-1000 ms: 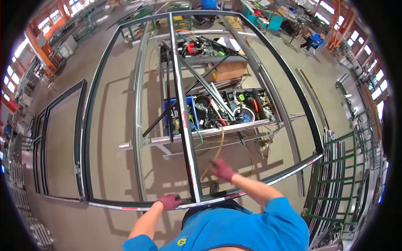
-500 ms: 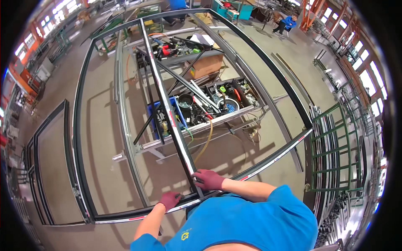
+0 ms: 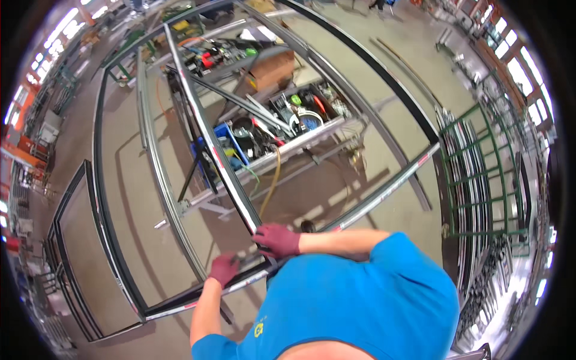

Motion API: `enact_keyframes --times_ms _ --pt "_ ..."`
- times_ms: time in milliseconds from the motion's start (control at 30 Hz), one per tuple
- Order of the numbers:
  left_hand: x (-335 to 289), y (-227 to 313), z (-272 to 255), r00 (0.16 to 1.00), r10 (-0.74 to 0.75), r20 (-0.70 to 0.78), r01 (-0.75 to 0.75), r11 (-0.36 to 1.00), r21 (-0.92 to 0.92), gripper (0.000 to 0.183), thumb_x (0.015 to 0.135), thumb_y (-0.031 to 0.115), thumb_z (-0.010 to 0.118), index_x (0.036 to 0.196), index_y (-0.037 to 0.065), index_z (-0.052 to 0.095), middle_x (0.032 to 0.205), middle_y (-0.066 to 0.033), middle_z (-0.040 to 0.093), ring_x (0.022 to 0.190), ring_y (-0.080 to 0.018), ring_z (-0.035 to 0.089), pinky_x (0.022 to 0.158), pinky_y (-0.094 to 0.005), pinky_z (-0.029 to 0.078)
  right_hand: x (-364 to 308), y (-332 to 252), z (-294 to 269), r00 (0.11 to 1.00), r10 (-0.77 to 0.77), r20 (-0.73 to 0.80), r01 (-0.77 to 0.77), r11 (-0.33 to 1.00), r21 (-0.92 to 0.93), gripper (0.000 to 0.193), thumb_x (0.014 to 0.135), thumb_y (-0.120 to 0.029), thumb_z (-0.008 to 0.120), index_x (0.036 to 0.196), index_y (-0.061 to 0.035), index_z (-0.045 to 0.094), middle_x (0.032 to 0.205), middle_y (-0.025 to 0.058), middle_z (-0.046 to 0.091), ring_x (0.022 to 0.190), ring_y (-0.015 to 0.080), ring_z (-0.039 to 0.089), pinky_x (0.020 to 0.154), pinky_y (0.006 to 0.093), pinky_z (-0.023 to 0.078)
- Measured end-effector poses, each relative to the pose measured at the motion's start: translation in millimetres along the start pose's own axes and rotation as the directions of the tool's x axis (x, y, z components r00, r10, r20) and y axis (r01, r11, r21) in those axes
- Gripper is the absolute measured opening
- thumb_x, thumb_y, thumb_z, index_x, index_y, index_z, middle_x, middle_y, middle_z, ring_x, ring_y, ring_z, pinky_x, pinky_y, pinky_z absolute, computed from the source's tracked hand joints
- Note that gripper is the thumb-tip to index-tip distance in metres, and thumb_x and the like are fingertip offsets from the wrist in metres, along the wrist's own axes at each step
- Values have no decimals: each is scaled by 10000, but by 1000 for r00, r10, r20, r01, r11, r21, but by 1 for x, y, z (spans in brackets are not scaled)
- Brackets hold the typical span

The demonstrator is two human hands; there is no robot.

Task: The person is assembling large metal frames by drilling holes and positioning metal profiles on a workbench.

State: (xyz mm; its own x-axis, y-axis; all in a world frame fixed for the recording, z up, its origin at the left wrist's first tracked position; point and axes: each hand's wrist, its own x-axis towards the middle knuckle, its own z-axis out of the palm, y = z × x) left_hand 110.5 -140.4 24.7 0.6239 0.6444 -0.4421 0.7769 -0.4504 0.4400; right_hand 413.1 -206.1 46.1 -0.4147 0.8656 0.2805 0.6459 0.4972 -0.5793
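In the head view, a metal-railed surface (image 3: 300,141) stands on a pale floor (image 3: 354,30) in a large workshop. Tall windows (image 3: 522,72) line the right wall, a green rack (image 3: 497,171) stands before stacked metal profiles, and a smaller dark frame (image 3: 71,191) is at the left.

The large dark frame (image 3: 386,75) spreads over the surface and past its edges. Its bars are edged with silvery strips bearing white and red patches; one crossbar (image 3: 210,141) runs from the far bar to the near one, beside the person. The right hand (image 3: 278,240), in a maroon glove, bends its fingers over the crossbar's near end; whether they clamp cannot be told. The left hand (image 3: 224,269), gloved alike, is at the near bar, left of that joint; its finger state cannot be told.

Toward the surface's near edge, a blue bin (image 3: 223,128) holds mixed parts, and a white bucket (image 3: 308,110) contains small blue pieces. A cardboard box (image 3: 273,69) is farther back.
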Motion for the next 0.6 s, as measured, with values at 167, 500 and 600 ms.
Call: enact_keyframes --times_ms 167,500,600 --pt "14 23 -48 994 -24 -110 -3 972 -234 227 937 250 684 1078 77 723 1025 -212 733 947 -433 697 823 -482 555 40 -33 -50 968 -235 -92 215 959 -184 497 823 -367 762 1219 -91 641 1173 148 667 1079 374 650 942 513 490" --pt "52 203 -121 768 109 -631 -297 933 -201 204 888 91 734 1086 61 696 1039 -184 721 894 -382 698 784 -417 547 -42 67 -121 972 230 49 -233 971 53 362 844 -396 788 1012 -108 647 905 162 686 919 410 694 748 525 539" --pt "54 226 -136 562 144 -815 -391 914 -109 268 858 42 729 1120 20 679 1044 -165 713 977 -372 697 882 -406 545 -118 108 -156 865 490 -110 -478 870 119 373 857 -330 791 1122 -99 667 953 184 700 900 413 692 766 476 559"
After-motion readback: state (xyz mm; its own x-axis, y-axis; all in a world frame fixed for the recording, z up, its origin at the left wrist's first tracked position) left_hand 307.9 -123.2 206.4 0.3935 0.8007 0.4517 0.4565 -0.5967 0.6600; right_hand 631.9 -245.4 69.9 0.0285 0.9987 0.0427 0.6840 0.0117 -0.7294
